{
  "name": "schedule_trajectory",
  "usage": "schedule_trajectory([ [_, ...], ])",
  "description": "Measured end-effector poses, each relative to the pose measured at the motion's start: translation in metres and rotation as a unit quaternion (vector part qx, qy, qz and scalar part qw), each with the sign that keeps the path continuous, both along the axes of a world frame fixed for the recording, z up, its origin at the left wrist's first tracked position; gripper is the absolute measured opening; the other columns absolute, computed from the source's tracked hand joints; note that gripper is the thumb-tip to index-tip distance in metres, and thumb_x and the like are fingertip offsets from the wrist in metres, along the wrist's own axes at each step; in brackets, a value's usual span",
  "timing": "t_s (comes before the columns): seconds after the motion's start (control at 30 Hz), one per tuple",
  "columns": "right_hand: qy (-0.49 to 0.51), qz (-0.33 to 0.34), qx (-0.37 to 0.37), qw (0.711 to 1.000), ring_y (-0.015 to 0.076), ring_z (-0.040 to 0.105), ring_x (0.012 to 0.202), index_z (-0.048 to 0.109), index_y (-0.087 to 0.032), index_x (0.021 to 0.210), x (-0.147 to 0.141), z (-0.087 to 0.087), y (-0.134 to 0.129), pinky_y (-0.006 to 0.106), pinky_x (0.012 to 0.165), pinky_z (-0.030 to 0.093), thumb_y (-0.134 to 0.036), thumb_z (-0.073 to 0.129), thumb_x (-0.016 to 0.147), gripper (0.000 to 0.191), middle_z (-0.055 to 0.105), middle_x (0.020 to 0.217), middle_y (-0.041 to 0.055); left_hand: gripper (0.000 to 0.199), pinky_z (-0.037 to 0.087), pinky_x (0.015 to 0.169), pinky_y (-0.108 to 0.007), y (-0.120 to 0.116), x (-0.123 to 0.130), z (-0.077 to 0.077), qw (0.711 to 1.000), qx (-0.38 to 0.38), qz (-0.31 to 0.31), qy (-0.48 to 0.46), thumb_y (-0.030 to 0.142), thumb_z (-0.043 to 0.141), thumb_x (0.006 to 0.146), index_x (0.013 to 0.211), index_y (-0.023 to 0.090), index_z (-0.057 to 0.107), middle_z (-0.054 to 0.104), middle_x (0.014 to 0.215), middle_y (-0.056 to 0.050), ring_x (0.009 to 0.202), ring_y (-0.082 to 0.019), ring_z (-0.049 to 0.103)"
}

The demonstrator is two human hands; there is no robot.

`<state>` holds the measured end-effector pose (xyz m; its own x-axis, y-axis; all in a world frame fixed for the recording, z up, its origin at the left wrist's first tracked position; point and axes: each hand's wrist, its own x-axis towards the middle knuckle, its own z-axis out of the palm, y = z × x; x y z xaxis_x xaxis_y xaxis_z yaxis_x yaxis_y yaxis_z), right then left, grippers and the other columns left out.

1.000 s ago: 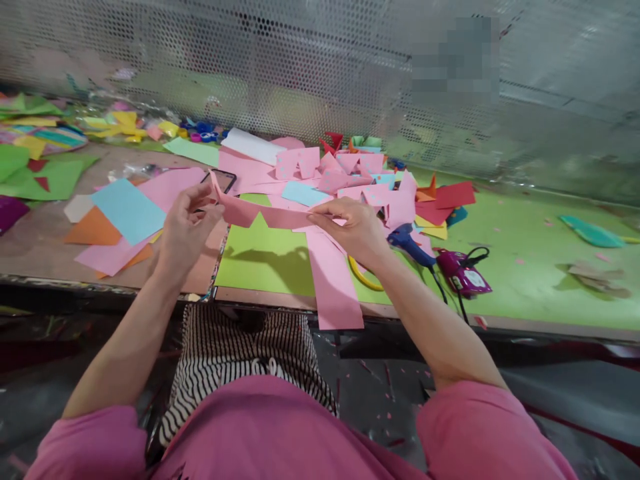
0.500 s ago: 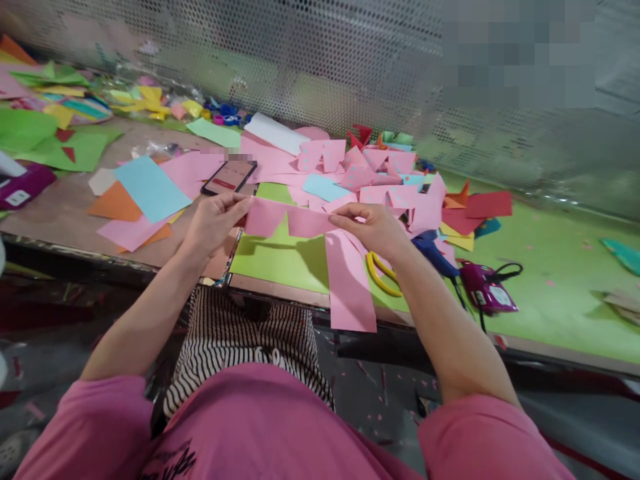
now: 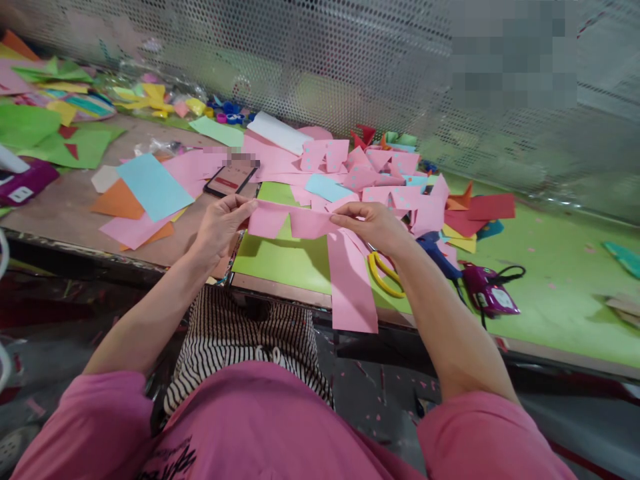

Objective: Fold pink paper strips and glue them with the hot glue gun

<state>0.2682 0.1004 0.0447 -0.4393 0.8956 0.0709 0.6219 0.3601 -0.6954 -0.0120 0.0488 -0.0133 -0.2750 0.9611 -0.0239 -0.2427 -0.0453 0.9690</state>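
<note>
A pink paper strip [image 3: 313, 225] with a notch cut in the middle of its lower edge is stretched between my two hands, above a lime-green sheet [image 3: 285, 263]. My left hand [image 3: 225, 223] pinches its left end; my right hand [image 3: 367, 223] pinches the right end. Under my right hand a long pink paper piece [image 3: 354, 293] hangs over the table's front edge. Yellow-handled scissors [image 3: 384, 275] lie beside my right wrist, their blades mostly hidden. Behind the strip lie several pink cut papers [image 3: 380, 177], some with blue dots.
A phone [image 3: 231, 179] rests behind my left hand. On the right are a purple device with a cord [image 3: 490, 290], a dark blue tool [image 3: 437, 253] and red paper [image 3: 493, 207]. Blue paper [image 3: 155, 188] lies left. A perforated metal panel [image 3: 300, 60] stands at the back.
Both hands keep hold of the pink paper strip in nearly the same place. The whole view has shifted slightly.
</note>
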Motion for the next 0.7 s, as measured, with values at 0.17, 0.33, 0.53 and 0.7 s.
schedule_trajectory([
  [0.17,-0.066,-0.018,0.216,0.974,0.0234,0.066,0.090,0.077,-0.023,0.092,0.000,-0.003,-0.011,0.044,0.092,0.047,-0.040,0.060,0.096,0.024,0.079,0.095,0.0063,0.015,0.051,0.073,-0.025,-0.005,-0.011,-0.001,0.976,0.092,-0.004,0.196,0.033,0.075,0.081,0.090,0.021,0.076,0.075,0.087,-0.003,0.078,-0.015,0.065],
  [0.33,-0.261,0.055,0.397,0.878,0.0219,0.061,0.090,0.076,-0.030,0.099,0.000,-0.023,-0.050,0.050,0.107,0.035,-0.019,0.048,0.102,0.030,0.078,0.092,0.0020,0.023,0.048,0.079,-0.029,-0.017,-0.021,-0.009,0.872,0.131,-0.048,0.469,0.036,0.062,0.090,0.104,0.028,0.079,0.080,0.102,-0.004,0.091,-0.021,0.070],
  [0.53,-0.282,0.110,0.373,0.877,0.0242,0.057,0.095,0.074,-0.024,0.102,-0.008,-0.038,-0.082,0.047,0.107,0.031,-0.044,0.056,0.101,0.027,0.076,0.093,0.0045,0.034,0.049,0.074,-0.033,-0.031,-0.018,-0.024,0.760,0.178,-0.134,0.610,0.034,0.050,0.092,0.111,0.030,0.078,0.080,0.108,-0.007,0.093,-0.027,0.073],
  [0.7,-0.266,0.108,0.387,0.876,0.0250,0.054,0.108,0.066,-0.024,0.123,-0.045,-0.032,-0.073,0.044,0.105,0.029,-0.032,0.051,0.104,0.026,0.073,0.117,0.0075,0.037,0.049,0.068,-0.033,-0.047,0.000,-0.010,0.754,0.127,-0.107,0.636,0.031,0.045,0.097,0.119,0.024,0.075,0.079,0.110,-0.011,0.082,-0.026,0.073],
])
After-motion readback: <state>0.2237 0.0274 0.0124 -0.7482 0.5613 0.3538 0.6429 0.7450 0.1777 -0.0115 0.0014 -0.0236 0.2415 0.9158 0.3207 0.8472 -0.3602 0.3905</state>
